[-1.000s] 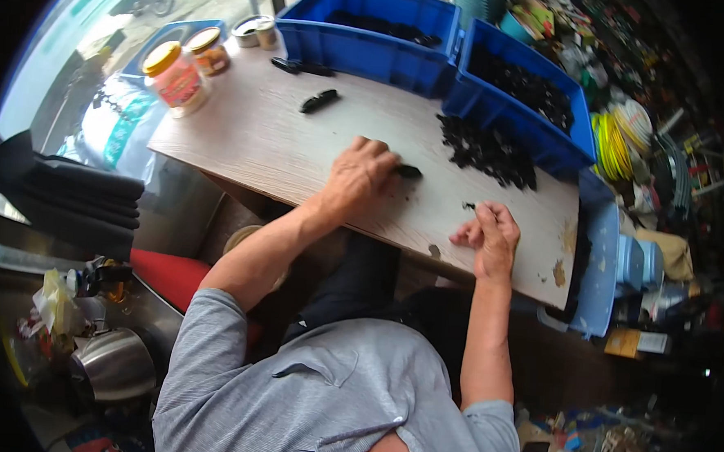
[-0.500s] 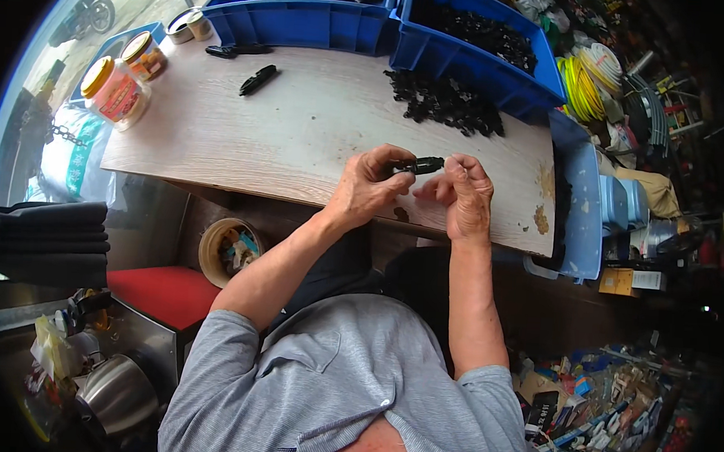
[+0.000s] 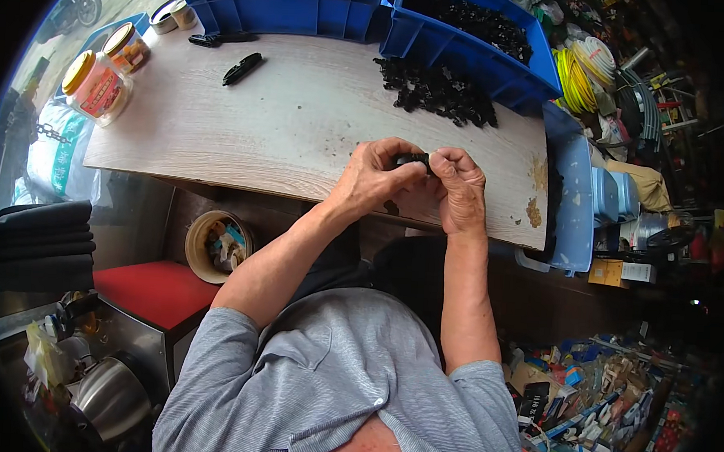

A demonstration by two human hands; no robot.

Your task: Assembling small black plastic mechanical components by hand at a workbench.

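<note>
A short black cylindrical piece (image 3: 413,158) is held above the front edge of the pale wooden table (image 3: 251,146). My left hand (image 3: 371,177) is closed around its left part, with the thumb pressed along the near side. At its right end, my right hand (image 3: 462,186) pinches with thumb and fingertips; whether a small part sits between them is hidden. Most of the piece is covered by my fingers. Beyond my hands lies a heap of small black parts (image 3: 444,93). Farther left on the table rests a black oblong piece (image 3: 242,69), with similar black pieces (image 3: 222,39) behind it.
Two blue bins, a left bin (image 3: 283,13) and a right bin (image 3: 468,68) with black parts, line the table's back. Lidded jars (image 3: 99,89) stand at the left edge. A light-blue tub (image 3: 574,200) adjoins the right edge; a waste bucket (image 3: 199,250) sits below.
My right hand has come in against the right end of the black piece, its fingers closing there. Less of the piece shows now. The whole view has shifted slightly.
</note>
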